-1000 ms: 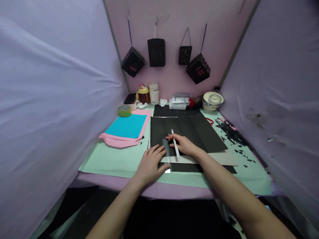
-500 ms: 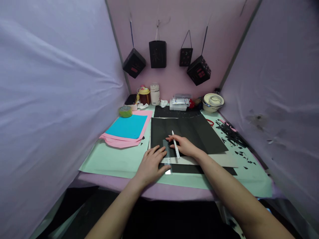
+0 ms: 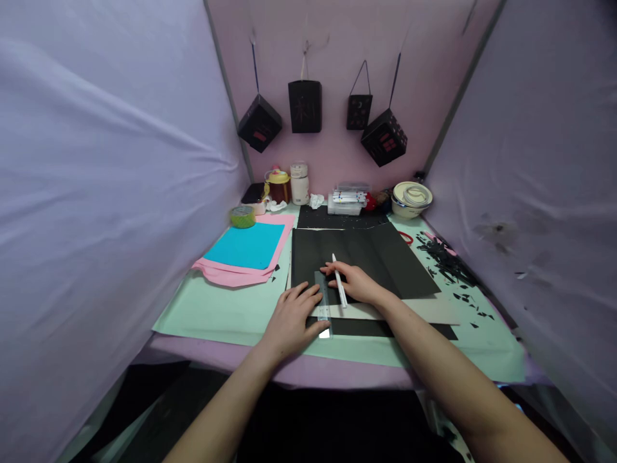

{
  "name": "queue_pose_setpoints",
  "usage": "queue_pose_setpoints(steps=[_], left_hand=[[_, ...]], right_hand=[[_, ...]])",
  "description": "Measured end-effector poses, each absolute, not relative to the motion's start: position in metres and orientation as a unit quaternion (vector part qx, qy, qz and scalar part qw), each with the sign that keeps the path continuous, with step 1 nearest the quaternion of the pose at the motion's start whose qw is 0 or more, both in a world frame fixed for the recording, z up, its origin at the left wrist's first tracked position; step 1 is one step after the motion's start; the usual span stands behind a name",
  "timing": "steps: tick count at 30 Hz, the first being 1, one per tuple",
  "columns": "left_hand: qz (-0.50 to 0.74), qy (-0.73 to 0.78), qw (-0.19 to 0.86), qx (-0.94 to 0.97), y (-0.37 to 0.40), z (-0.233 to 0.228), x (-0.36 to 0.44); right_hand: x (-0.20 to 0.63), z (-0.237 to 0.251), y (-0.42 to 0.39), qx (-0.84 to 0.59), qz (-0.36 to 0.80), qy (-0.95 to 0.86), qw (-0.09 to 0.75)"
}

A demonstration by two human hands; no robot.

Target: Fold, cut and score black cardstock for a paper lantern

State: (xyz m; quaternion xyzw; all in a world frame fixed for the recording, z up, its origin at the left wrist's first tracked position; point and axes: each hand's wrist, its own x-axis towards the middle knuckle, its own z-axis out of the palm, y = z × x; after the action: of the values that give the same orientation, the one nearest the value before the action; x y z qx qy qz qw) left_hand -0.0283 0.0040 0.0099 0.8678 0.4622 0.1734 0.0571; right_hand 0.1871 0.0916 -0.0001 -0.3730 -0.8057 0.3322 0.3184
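My left hand lies with its fingers spread, fingertips and thumb pressing on a clear ruler. The ruler lies lengthwise over a large black sheet and the layers under it. In my right hand is a white pen, slanted, its upper end towards me. My right fingertips rest on the black sheet by the far end of the ruler. Beneath the black sheet, a white sheet and another black sheet show at the near edge.
Blue and pink sheets lie left, with a tape roll behind. Black scraps and red-handled scissors are right. A bottle, a pen box and a bowl stand behind. Black boxes hang above.
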Motion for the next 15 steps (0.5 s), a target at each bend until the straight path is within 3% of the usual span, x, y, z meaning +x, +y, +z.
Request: queue_pose_setpoints(steps=[15], left_hand=[[0.163,0.461,0.053,0.871,0.0031,0.0111,-0.0282]], right_hand=[[0.1865,0.0010,0.0913,-0.374,0.337,-0.802,0.322]])
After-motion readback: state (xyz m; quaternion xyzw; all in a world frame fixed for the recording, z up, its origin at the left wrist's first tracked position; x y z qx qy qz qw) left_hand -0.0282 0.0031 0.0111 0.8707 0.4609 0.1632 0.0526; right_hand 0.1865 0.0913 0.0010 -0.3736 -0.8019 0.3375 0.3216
